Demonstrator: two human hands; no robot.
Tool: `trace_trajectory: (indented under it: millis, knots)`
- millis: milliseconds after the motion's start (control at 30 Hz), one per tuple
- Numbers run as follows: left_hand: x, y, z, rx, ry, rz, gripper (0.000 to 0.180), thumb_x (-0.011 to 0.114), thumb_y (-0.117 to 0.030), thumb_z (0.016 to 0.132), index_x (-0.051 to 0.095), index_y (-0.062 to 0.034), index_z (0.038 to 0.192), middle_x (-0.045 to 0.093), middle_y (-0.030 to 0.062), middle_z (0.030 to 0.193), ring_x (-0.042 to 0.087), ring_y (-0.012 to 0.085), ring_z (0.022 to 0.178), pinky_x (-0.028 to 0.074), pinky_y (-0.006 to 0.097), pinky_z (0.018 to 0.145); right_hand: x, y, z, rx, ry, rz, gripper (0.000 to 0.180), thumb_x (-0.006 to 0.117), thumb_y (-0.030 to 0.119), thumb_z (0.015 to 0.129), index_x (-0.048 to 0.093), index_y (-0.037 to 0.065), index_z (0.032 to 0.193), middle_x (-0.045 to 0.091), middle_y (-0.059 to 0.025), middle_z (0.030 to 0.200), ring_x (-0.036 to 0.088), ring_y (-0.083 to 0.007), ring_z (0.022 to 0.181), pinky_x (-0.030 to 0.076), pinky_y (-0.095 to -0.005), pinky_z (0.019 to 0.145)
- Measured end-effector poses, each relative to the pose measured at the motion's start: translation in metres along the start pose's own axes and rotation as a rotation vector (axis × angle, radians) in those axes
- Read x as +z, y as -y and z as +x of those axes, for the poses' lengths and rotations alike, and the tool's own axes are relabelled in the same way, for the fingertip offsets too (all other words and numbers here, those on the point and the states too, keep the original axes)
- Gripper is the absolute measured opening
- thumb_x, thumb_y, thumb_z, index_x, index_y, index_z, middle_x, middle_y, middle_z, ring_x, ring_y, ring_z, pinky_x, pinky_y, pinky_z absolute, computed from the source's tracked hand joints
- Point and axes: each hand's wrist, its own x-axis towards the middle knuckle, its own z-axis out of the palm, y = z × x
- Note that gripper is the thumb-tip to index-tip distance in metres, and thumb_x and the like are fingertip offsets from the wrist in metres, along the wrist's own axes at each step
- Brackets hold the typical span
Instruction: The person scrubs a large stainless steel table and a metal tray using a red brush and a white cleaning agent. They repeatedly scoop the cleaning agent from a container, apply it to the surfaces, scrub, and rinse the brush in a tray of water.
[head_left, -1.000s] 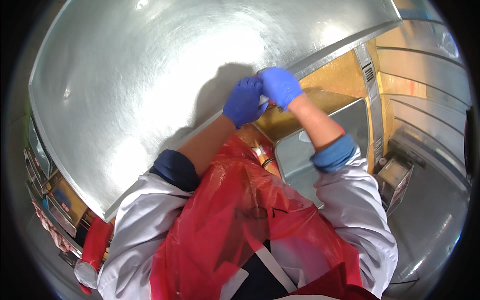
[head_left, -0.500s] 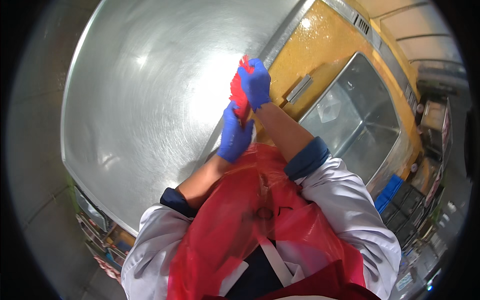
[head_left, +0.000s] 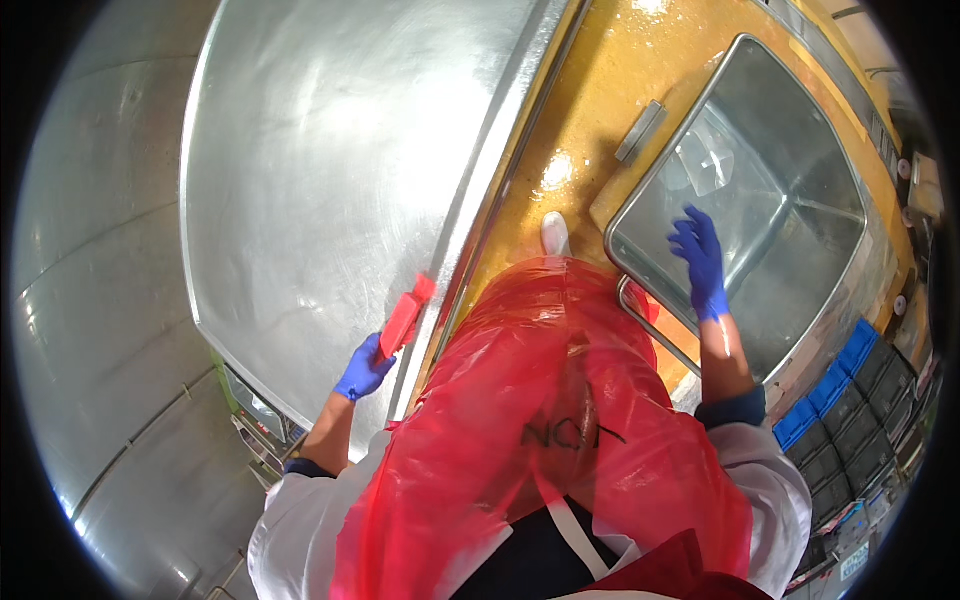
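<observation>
My left hand (head_left: 366, 370), in a blue glove, is closed around a red scrubbing brush (head_left: 405, 315) near the right edge of a large steel table (head_left: 320, 180). The brush tilts away from me, and its bristle side is hard to make out at this angle. Out to the right, my gloved right hand (head_left: 701, 262) hangs above the near rim of a deep steel tub (head_left: 800, 265). Its fingers are apart and hold nothing. A clear plastic container (head_left: 706, 160) lies inside the tub, beyond that hand.
Wet yellow floor (head_left: 550, 130) runs between the table and the tub. A small metal drain cover or block (head_left: 640, 130) sits beside the tub. My white boot (head_left: 555, 235) shows below the red plastic apron (head_left: 560, 370). Blue and dark crates (head_left: 840, 390) stand at the right.
My hands have parted. The left keeps the brush and has come nearer and to the left; the right has let go of it and swung right, over the tub. My view has shifted rightward.
</observation>
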Motion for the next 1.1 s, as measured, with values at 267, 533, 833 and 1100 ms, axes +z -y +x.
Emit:
trace_trajectory:
  millis: [267,533,833,1100]
  knots:
    - [0.008,-0.311,0.326,0.377,-0.257,0.700,0.064,0.040,-0.052,0.094,0.050,0.0090,0.108,0.060,0.0326,0.100,0.060,0.0451,0.093,0.046,0.045,0.083,-0.104,-0.111,0.036,0.162,-0.167,-0.122,0.034,0.059,0.025,0.092,0.055,0.007,0.120,0.062,-0.0046,0.095,0.059,-0.0108,0.078,0.047,-0.0244,0.066]
    - [0.024,-0.205,0.206,0.063,-0.228,0.632,0.046,0.040,-0.038,0.099,0.056,0.0048,0.106,0.064,0.0265,0.096,0.064,0.0350,0.092,0.048,0.042,0.077,-0.166,-0.202,0.249,-0.132,-0.216,-1.060,0.041,0.057,0.011,0.082,0.056,0.009,0.123,0.059,-0.0163,0.117,0.058,-0.0353,0.103,0.046,-0.0416,0.088]
    - [0.051,-0.226,0.217,0.045,-0.459,0.692,0.040,0.043,-0.034,0.099,0.056,0.0036,0.105,0.063,0.0215,0.087,0.060,0.0254,0.085,0.046,0.039,0.079,-0.204,-0.177,0.430,-0.014,0.280,-1.380,0.085,0.060,0.022,0.088,0.003,0.045,0.147,0.035,-0.0217,0.145,0.044,-0.0377,0.127,0.045,-0.0468,0.097]
    - [0.022,-0.409,0.429,0.279,-0.537,0.938,0.069,0.033,-0.059,0.094,0.060,0.0045,0.091,0.063,0.0282,0.083,0.062,0.0409,0.086,0.046,0.044,0.080,-0.323,-0.231,0.299,-0.514,0.467,-1.702,0.050,0.055,0.013,0.085,0.042,0.006,0.133,0.035,-0.0217,0.145,0.034,-0.0347,0.134,0.029,-0.0399,0.111]
